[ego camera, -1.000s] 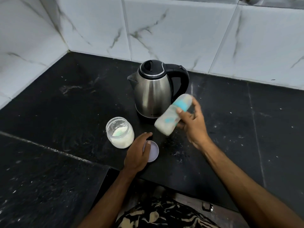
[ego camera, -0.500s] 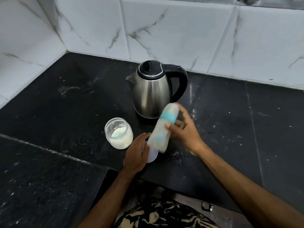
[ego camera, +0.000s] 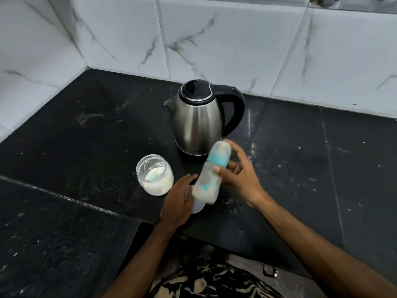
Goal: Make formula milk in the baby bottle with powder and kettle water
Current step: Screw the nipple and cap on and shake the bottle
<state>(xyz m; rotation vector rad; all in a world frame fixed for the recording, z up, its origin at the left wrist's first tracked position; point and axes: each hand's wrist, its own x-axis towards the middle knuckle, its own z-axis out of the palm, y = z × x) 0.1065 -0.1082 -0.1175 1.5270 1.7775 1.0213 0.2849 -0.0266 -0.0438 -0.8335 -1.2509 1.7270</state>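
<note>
The right hand grips the baby bottle in the air, thumb pressed across the front of its body and the fingers curled round behind; the bottle is tilted, its capped top leaning up and away from the wrist, its milky base hanging down toward the other hand (the bottle is motion-blurred, so its markings cannot be read beyond a turquoise collar). The left hand rests palm-down on the black countertop, fingers loosely bent over a pale round lid lying flat, partly covered by that hand; whether it actually grips the lid I cannot tell. Just beyond the left hand's fingertips, to their left, stands an open jar of white powder. Behind the right hand's fingers, close but apart, sits the steel kettle with its black handle facing right, before the white marbled wall tiles.
</note>
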